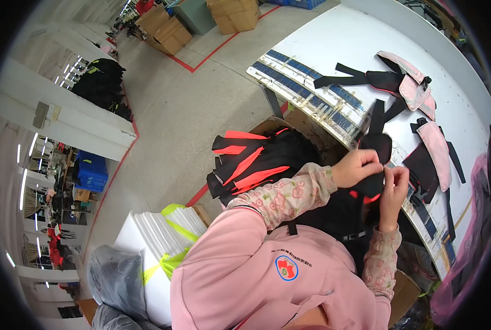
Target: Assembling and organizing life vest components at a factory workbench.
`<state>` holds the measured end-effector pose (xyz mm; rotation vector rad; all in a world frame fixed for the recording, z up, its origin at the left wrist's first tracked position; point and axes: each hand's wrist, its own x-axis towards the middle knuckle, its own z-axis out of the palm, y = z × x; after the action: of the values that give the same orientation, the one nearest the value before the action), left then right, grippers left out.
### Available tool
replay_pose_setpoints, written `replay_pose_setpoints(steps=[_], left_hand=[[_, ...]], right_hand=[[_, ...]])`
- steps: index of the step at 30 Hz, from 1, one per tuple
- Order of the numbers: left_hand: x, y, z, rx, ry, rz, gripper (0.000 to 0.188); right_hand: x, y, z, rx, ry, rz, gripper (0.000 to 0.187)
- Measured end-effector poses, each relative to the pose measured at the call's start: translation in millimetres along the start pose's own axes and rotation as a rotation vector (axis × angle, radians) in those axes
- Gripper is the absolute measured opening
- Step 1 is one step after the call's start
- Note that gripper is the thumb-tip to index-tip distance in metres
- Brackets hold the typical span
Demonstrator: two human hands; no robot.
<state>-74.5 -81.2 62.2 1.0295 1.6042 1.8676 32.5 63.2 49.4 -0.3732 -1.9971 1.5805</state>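
Note:
At the near edge of the white table [460, 104], my left hand [355, 168] pinches a black fabric piece [375, 147] with a strap reaching onto the tabletop. Close beside it, my right hand [395, 193] is closed, its fingertips pressed together at the edge of the same piece. Bright red-orange trim shows on the cloth below my hands. What lies between the fingertips is too small to make out. Farther along the table rests a pink and black strapped fabric piece [416, 92]. Another such piece [437, 151] lies nearer, to the right of my hands.
A heap of black and red-orange fabric pieces [251, 159] sits in a box left of the table. White stacked sheets [157, 236] tied with yellow-green ribbon and grey plastic bags [113, 275] stand at lower left. Purple plastic [468, 220] hangs at the right. Cardboard boxes [232, 14] stand behind.

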Motion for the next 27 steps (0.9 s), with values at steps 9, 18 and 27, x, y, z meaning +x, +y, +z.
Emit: replay_pose_setpoints(steps=[9,18,27], left_hand=[[25.7,-1.4,-11.7,0.381,0.277,0.135,0.022],[31.3,-27.2,-37.6,0.507,0.356,0.011,0.025],[29.4,-34.0,-88.0,0.526,0.715,0.063,0.02]], right_hand=[[-6.5,-38.2,31.8,0.204,-0.259,0.501,0.042],[-10.1,-22.5,61.1,0.313,-0.316,0.684,0.027],[-18.7,-41.6,60.9,0.44,-0.526,0.695,0.023]])
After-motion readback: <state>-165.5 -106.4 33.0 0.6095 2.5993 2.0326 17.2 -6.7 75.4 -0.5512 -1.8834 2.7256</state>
